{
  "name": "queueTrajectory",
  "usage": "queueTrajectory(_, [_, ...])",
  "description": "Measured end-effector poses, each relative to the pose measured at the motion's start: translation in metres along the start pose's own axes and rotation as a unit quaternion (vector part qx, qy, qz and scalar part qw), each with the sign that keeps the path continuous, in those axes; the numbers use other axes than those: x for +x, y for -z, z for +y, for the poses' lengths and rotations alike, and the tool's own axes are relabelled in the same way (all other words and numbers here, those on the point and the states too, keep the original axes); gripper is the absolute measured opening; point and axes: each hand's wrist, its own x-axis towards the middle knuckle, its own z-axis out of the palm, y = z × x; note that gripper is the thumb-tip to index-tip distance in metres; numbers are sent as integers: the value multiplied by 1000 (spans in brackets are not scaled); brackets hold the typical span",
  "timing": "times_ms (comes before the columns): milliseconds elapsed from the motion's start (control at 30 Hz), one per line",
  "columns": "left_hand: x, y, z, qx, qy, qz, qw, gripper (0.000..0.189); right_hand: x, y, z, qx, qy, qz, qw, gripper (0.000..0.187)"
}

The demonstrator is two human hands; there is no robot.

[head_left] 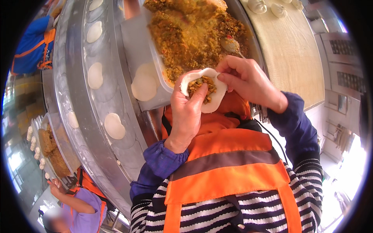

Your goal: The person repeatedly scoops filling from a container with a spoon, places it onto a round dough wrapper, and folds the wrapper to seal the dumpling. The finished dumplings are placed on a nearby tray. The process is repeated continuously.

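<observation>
A round dough wrapper (pixel 215 100) rests cupped in my left hand (pixel 186 109), its rim turned up. Chopped filling (pixel 211 84) lies in its middle, and my left thumb presses on it. The thumb and fingers of my right hand (pixel 244 77) pinch the wrapper's upper right edge. Just beyond both hands stands a large tub (pixel 163 74) of yellow-brown chopped filling (pixel 192 38). A metal spoon (pixel 230 45) with filling on it rests in the tub, its handle partly hidden behind my right hand.
Round dough wrappers (pixel 114 126) lie spaced along a conveyor belt (pixel 107 99) on the left. More wrappers (pixel 144 87) overlap beside the tub. Pleated buns (pixel 279 11) sit on a mesh-covered tray (pixel 291 58) at right. Across the belt, a co-worker (pixel 81 204) is near another filling tub (pixel 62 139).
</observation>
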Motion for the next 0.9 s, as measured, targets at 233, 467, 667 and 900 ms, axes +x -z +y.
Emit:
queueTrajectory(233, [-2, 5, 6, 143, -1, -57, 988, 29, 3, 4, -7, -89, 83, -30, 992, 15])
queueTrajectory(467, [4, 8, 22, -75, 129, -28, 988, 27, -3, -6, 0, -145, 213, 65, 964, 16])
queueTrajectory(667, [4, 14, 18, 294, -59, -83, 951, 23, 5, 2, -11, -125, 206, 14, 971, 16])
queueTrajectory(900, [4, 20, 37, 212, 67, -96, 970, 22, -5, -9, -17, -155, 218, 37, 963, 15])
